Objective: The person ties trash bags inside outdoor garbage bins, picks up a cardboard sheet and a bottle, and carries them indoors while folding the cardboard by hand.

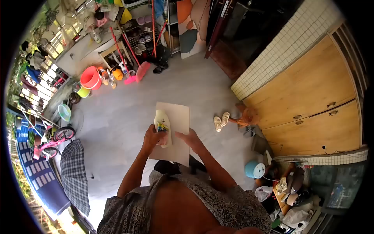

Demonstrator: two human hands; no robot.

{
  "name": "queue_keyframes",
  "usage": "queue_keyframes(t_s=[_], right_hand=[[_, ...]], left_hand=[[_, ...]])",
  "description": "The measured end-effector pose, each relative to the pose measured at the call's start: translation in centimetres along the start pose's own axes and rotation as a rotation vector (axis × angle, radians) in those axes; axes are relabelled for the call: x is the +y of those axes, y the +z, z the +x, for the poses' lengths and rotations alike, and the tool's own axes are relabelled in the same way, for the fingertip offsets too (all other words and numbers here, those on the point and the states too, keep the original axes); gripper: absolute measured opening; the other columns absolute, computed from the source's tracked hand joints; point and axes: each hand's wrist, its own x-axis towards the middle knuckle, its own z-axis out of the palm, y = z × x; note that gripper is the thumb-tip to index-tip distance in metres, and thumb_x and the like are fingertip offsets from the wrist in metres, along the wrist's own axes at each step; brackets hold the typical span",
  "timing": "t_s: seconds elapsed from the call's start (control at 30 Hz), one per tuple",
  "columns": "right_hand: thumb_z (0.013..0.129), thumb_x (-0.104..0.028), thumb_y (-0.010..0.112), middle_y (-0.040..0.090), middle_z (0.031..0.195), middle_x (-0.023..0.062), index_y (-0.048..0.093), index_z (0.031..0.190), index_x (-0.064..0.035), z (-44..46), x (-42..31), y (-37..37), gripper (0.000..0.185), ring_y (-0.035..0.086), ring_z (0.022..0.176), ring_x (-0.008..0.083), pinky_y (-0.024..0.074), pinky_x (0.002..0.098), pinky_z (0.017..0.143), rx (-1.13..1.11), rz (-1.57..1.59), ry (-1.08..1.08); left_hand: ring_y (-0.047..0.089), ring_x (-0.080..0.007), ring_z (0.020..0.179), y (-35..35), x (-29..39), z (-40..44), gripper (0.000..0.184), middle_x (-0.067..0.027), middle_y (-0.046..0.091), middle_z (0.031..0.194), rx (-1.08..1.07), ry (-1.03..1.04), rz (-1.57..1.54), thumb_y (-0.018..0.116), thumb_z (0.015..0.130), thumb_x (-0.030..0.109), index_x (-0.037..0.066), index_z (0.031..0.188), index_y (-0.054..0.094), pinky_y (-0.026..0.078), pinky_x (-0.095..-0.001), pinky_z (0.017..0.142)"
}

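Observation:
In front of my body, my left hand (152,138) is closed round a white plastic bottle (162,117) with a colourful label, its thumb lying across the front. The bottle rests against a pale, stiff sheet (180,117) that looks like cardboard. My right hand (190,140) grips the right edge of this sheet, thumb on top and the other fingers hidden underneath. Whether my left fingers also hold the sheet's left edge cannot be made out.
Grey floor (117,121) surrounds me. A red bucket (90,78), bottles and brooms stand at the back left. A checked umbrella (75,171) and a pink bicycle (50,146) are at left. To the right are light shoes (221,121), a wooden cabinet (307,93) and a blue drum (254,170).

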Motion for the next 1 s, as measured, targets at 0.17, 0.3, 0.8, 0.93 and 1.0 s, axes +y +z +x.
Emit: queue_keyframes(t_s=[0.17,0.3,0.8,0.93,1.0], right_hand=[[0.09,-0.028,0.077,0.068,0.12,0.0092,0.062,0.13,0.0016,8.6,-6.9,-5.0,0.052,0.063,0.108,0.0169,0.0506,0.0321,0.092,0.103,-0.117,-0.068],[0.088,-0.03,0.077,0.07,0.118,0.0108,0.063,0.128,0.0012,16.4,-9.5,-11.1,0.053,0.067,0.104,0.0197,0.053,0.034,0.087,0.173,0.037,-0.014],[0.089,-0.02,0.076,0.071,0.11,0.0088,0.067,0.122,0.0024,41.7,-21.5,-30.6,0.04,0.066,0.097,0.0182,0.0537,0.0345,0.085,0.556,0.138,-0.041],[0.091,-0.024,0.074,0.068,0.117,0.011,0.058,0.133,0.0021,46.2,-25.2,-33.9,0.053,0.064,0.105,0.0195,0.051,0.0331,0.092,0.651,0.158,-0.148],[0.091,-0.025,0.074,0.066,0.122,0.0126,0.052,0.139,0.0009,48.5,-27.9,-36.4,0.058,0.062,0.109,0.0208,0.049,0.0338,0.096,0.697,0.114,-0.136]], left_hand=[[0.072,-0.0229,0.094,3.3,7.7,10.0,0.063,-0.0174,0.071,0.109,-0.003,-0.037,0.035,0.084,0.075,0.029,-0.004,0.122,0.059,0.057,-0.0356,0.08],[0.072,-0.0243,0.096,6.7,12.0,19.6,0.072,-0.019,0.071,0.112,-0.004,0.05,0.071,0.086,0.075,0.03,-0.003,0.131,0.054,0.057,-0.0354,0.083],[0.07,-0.0187,0.085,17.4,29.6,57.7,0.06,-0.0112,0.07,0.105,-0.608,-0.276,-0.131,0.087,0.077,0.023,-0.002,0.124,0.059,0.057,-0.0314,0.073],[0.069,-0.0186,0.08,24.5,32.7,63.5,0.057,-0.0102,0.068,0.095,-0.637,-0.215,-0.148,0.088,0.074,0.021,-0.001,0.117,0.057,0.055,-0.0324,0.069],[0.068,-0.0184,0.078,29.0,32.1,66.9,0.057,-0.0102,0.067,0.09,-0.633,-0.175,-0.175,0.088,0.072,0.02,-0.001,0.113,0.055,0.055,-0.0327,0.067]])
